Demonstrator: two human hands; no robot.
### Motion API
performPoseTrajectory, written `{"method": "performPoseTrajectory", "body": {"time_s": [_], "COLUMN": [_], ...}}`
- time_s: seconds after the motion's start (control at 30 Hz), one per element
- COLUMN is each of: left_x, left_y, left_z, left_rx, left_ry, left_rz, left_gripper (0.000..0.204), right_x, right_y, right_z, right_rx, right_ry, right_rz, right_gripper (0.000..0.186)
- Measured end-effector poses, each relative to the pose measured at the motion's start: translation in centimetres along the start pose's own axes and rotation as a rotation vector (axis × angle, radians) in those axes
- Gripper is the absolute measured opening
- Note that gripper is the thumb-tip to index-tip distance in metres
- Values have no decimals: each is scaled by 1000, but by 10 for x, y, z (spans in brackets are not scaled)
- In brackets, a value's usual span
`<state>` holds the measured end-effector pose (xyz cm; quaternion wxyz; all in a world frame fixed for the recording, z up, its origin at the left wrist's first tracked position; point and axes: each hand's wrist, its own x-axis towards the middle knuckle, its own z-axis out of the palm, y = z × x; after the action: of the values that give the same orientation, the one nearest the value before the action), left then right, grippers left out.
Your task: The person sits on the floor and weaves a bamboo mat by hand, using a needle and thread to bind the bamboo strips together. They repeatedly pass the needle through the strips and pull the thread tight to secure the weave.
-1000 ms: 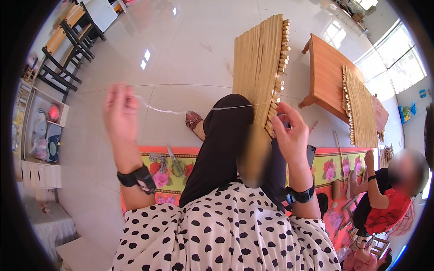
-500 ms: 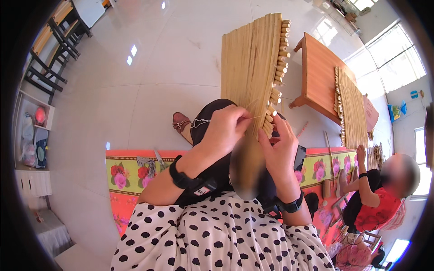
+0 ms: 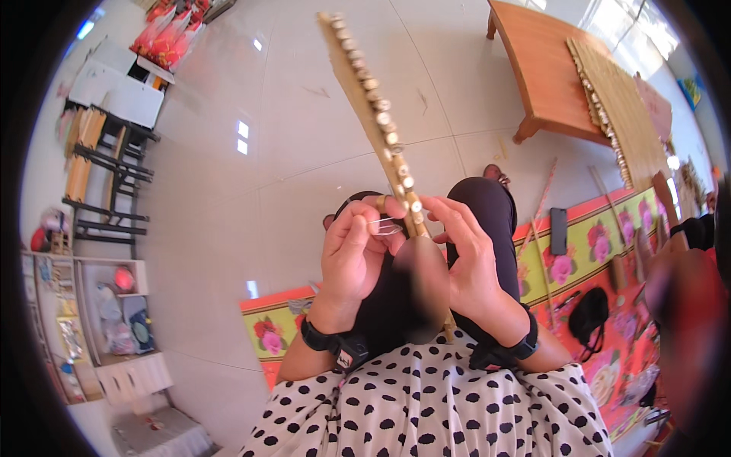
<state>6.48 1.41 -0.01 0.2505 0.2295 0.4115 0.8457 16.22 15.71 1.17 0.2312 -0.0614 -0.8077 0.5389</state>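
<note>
A mat of tan reed stalks [image 3: 371, 95] stands nearly edge-on above my lap, its round cut stalk ends in a row toward me. My left hand [image 3: 352, 255] is closed at the mat's left side, pinching a looped white thread [image 3: 384, 225] between thumb and fingertips. A yellowish ring sits on one of its fingers. My right hand [image 3: 474, 263] holds the mat's near end from the right, fingertips against the stalk ends. Its thumb is hidden, and a blurred patch covers the mat's lowest part.
Beyond, at the right, a second reed mat [image 3: 620, 114] lies over a low wooden table [image 3: 544, 65]. On the flowered cloth [image 3: 562, 268] are a phone [image 3: 558, 231] and a black bag [image 3: 589, 320]. Another person in red [image 3: 689, 305] is at the right edge. Shelves [image 3: 114, 263] stand left.
The mat has turned from showing its broad face to nearly edge-on, its far end swinging left. My left hand has moved down a little with the thread. The whole view has shifted.
</note>
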Motion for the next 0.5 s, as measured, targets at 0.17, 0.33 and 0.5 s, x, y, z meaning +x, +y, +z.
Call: {"method": "performPoseTrajectory", "body": {"time_s": [0.17,0.33,0.5], "left_x": [0,-9,-11], "left_y": [-1,21,28], "left_z": [-9,-6,12], "left_rx": [-222,-211,90], "left_ry": [165,297,471], "left_rz": [-73,-147,-147], "left_gripper": [25,24,30], "right_x": [-6,-4,4], "right_y": [11,17,28], "right_z": [7,6,0], "right_rx": [87,223,337], "right_ry": [-109,-231,-316], "right_rz": [-122,-114,-144], "right_gripper": [78,77,76]}}
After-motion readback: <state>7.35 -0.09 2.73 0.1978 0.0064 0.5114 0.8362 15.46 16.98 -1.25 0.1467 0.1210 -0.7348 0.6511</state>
